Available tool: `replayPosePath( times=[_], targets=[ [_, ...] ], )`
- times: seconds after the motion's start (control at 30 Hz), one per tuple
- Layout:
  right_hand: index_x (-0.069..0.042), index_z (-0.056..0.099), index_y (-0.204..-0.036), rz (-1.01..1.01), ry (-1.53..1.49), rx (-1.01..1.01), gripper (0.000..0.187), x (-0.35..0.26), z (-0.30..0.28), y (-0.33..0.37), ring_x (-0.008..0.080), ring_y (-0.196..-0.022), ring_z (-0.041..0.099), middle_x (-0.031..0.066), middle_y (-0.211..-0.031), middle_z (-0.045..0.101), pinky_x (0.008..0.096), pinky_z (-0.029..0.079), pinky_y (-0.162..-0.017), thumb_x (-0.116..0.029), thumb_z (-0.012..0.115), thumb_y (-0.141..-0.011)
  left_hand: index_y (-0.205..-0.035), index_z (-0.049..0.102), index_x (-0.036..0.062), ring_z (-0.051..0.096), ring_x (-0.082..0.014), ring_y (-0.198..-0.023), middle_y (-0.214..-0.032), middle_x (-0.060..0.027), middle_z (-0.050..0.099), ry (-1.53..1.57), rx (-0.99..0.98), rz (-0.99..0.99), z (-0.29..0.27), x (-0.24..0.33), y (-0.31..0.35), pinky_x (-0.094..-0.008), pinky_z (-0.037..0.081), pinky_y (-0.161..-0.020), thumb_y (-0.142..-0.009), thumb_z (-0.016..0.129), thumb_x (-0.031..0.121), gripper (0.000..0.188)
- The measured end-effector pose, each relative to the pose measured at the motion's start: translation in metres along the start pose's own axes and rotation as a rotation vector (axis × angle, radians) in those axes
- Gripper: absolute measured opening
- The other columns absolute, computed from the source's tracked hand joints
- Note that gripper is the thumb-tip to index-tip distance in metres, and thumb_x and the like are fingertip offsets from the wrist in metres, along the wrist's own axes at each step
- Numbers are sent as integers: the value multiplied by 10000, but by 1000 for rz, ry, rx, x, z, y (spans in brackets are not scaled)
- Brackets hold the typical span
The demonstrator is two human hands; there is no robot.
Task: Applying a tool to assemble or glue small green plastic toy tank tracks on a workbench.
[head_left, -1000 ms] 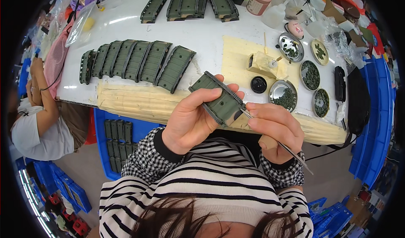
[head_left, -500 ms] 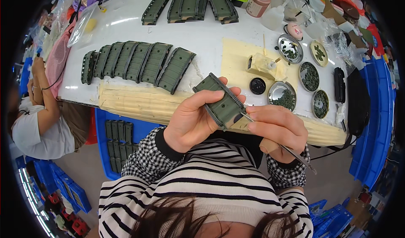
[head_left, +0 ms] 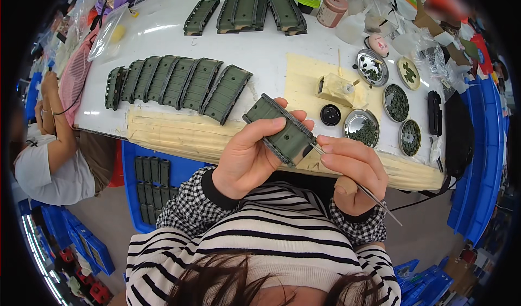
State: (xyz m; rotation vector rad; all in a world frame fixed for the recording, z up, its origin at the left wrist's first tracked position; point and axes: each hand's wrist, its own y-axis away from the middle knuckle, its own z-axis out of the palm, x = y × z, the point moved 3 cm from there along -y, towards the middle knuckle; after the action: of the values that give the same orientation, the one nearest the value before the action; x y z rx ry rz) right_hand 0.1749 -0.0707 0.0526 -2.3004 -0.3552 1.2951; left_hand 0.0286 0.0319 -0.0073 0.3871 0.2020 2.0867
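- L hand grips a curved camo-green magazine casing, thumb on its upper face, fingers curled round the far edge.
- R hand pinches a slim metal tool, prob. tweezers, btwn thumb & fingers; thumb wears a tan wrap. Whether tool's tips are spread or pressed on sth: can't tell.
- Casing is held up nr the table's front edge, in front of the torso; tool's tip meets its R end, by the ribbed side.
- Just changed, vs half a sec ago: v. little. R hand sits a touch nearer L hand, tool's rear end turned slightly; tip is at abt the same spot. Suggests fine work on one small spot, prob. unfinished.
- On white table: a row of similar casings to L, more casings at the back.
- To R: metal dish w/ small dark-green pcs, black round cup & tape-wrapped block nr it.
- Below, L: blue bin w/ dark casings; a co-worker in a white top sits beyond.
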Motion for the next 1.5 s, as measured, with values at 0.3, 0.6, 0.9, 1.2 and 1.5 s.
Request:
replayPosePath(
  times=[0.3, 0.6, 0.9, 1.2, 1.5],
  targets=[
    [10, 656, -1069, -15, 41, -12, 339, 0, 1, -1, 298, -1052, 639, 167, -1101, 633, 359, 543, -862, -65, 727, -746, -1257, 479, 79, 585, -291, -1146, -1168, -149, 596, -19, 11, 12, -1, 0, 0, -453, 524, -955, -924, 524, 55, 337],
    [8, 677, -1029, -46, 22, -75, 325, 4, -5, -8, 292, -973, 662, 161, -1056, 646, 348, 552, -790, -55, 742, -717, -1243, 474, 71, 592, -291, -1127, -1153, -147, 588, -22, 40, -28, -5, 0, -1, -454, 529, -947, -917, 533, 53, 332],
    [12, 687, -994, -45, 31, -58, 285, 6, -5, -9, 279, -924, 674, 154, -1017, 660, 330, 550, -752, -55, 732, -720, -1218, 497, 72, 587, -294, -1123, -1134, -139, 593, 31, 36, -51, -8, -4, -3, -453, 528, -947, -912, 538, 45, 311],
    [15, 688, -1000, -21, 28, -32, 271, 5, -4, -7, 278, -923, 675, 154, -987, 669, 327, 549, -755, -50, 716, -739, -1196, 507, 68, 588, -294, -1121, -1129, -135, 596, 89, 15, -61, -9, -6, -2, -435, 528, -951, -909, 537, 38, 290],
    [25, 655, -989, 62, -177, 394, 488, 14, -12, 2, 232, -854, 649, 158, -958, 694, 325, 528, -771, -425, 468, -993, -1382, 375, -12, 471, -347, -1260, -1271, -229, 514, 147, -130, -17, 5, 18, -6, -424, 477, -1042, -998, 486, 209, 457]
  ],
)
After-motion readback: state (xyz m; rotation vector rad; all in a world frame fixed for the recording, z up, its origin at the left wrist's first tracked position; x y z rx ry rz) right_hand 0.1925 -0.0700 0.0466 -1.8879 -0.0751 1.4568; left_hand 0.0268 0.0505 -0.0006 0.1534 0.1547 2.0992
